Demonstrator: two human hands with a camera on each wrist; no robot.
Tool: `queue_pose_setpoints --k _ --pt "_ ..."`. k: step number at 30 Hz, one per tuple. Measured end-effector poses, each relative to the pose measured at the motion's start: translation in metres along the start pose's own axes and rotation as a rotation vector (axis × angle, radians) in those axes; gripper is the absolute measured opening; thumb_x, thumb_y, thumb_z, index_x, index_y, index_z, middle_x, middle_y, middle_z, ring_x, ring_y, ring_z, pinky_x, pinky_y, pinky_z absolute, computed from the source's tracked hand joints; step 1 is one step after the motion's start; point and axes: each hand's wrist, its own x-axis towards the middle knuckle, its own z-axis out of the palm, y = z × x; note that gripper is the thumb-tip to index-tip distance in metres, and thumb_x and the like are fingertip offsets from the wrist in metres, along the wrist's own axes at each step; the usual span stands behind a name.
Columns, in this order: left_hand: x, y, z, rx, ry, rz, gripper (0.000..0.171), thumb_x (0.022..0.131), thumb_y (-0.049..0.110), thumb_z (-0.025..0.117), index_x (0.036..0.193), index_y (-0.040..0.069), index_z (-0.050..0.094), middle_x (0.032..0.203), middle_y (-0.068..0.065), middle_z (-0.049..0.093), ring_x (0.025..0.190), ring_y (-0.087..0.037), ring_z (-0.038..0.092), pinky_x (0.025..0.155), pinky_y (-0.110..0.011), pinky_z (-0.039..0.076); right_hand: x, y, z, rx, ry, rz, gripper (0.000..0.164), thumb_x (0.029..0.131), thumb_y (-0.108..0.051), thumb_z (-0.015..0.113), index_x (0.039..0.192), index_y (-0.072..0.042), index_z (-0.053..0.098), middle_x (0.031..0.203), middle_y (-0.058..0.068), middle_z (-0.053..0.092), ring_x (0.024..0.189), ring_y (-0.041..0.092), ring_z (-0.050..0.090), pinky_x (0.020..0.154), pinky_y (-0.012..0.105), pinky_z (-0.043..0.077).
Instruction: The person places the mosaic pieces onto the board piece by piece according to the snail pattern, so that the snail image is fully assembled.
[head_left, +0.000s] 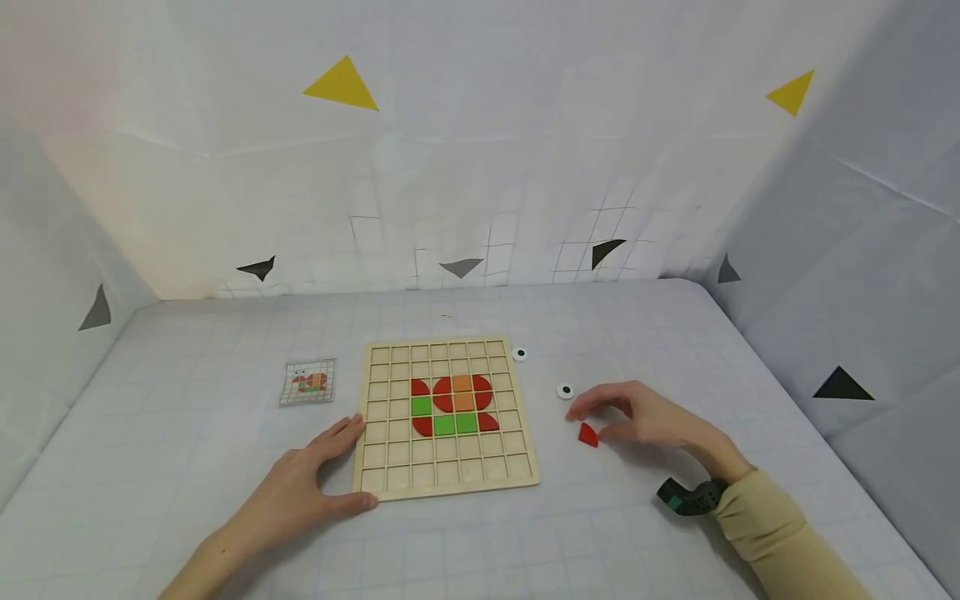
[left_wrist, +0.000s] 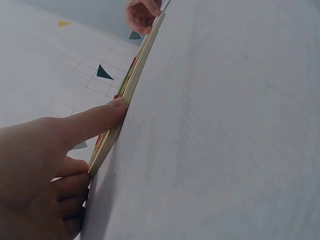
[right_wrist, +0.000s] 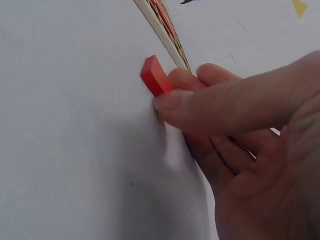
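Observation:
In the head view my left hand (head_left: 303,479) lies at the left of a wooden grid board (head_left: 487,479). Its thumb rests on the near corner and its fingers meet the left edge; in the left wrist view the thumb (left_wrist: 95,120) lies along the board's rim. Red, green and orange tiles (head_left: 455,425) fill a patch of the grid. Right of the board, my right hand (head_left: 645,417) has thumb and fingers curled around a small red quarter-circle tile (head_left: 588,435). The right wrist view has the thumb tip right against this red tile (right_wrist: 159,80).
Two round white eye pieces sit beyond the board's right side, one eye (head_left: 520,354) near its far corner, another eye (head_left: 566,391) close to my right fingers. A pattern card (head_left: 308,382) lies left of the board. White sheets (head_left: 480,167) enclose the table's back and sides.

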Motion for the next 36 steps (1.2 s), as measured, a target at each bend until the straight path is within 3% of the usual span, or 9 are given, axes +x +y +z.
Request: queue_pose_setpoints --k 7,14,20,25,36 --pt "-0.001 0.0 0.0 0.004 0.0 -0.014 0.103 0.069 0.066 0.081 0.153 0.022 0.042 0.16 -0.004 0.037 0.146 -0.035 0.037 0.109 -0.066 0.034 0.007 -0.005 0.011 -0.082 0.091 -0.016 0.033 0.085 -0.021 0.081 0.116 -0.02 0.07 0.107 -0.007 0.073 0.101 0.013 0.067 0.096 0.027 0.051" --pt "-0.001 0.0 0.0 0.008 0.004 -0.013 0.103 0.068 0.067 0.08 0.153 0.023 0.042 0.16 -0.003 0.037 0.146 -0.034 0.037 0.107 -0.07 0.032 0.011 -0.005 0.02 -0.122 0.172 -0.095 0.028 0.085 -0.015 0.081 0.112 -0.02 0.071 0.1 -0.008 0.071 0.087 0.012 0.065 0.08 0.028 0.054" --pt "-0.001 -0.002 0.002 0.001 0.019 0.019 0.101 0.069 0.065 0.081 0.152 0.022 0.044 0.159 -0.003 0.039 0.145 -0.035 0.039 0.108 -0.064 0.037 0.013 -0.005 0.024 -0.112 0.212 -0.055 0.03 0.083 -0.007 0.081 0.11 -0.018 0.072 0.097 -0.004 0.071 0.083 0.015 0.064 0.077 0.029 0.053" --pt "-0.001 -0.002 0.002 0.003 0.023 0.026 0.1 0.069 0.065 0.081 0.152 0.021 0.045 0.159 -0.003 0.04 0.144 -0.035 0.039 0.108 -0.063 0.038 0.014 -0.005 0.025 -0.105 0.242 -0.043 0.03 0.08 -0.013 0.084 0.107 -0.017 0.072 0.092 -0.003 0.071 0.08 0.017 0.065 0.075 0.03 0.054" --pt "0.0 -0.001 0.001 0.006 0.013 0.014 0.102 0.069 0.064 0.081 0.153 0.021 0.043 0.159 -0.004 0.039 0.145 -0.035 0.038 0.108 -0.064 0.037 0.014 -0.002 0.026 -0.118 0.231 -0.043 0.029 0.084 -0.008 0.08 0.11 -0.018 0.072 0.096 -0.007 0.07 0.081 0.011 0.063 0.076 0.026 0.054"
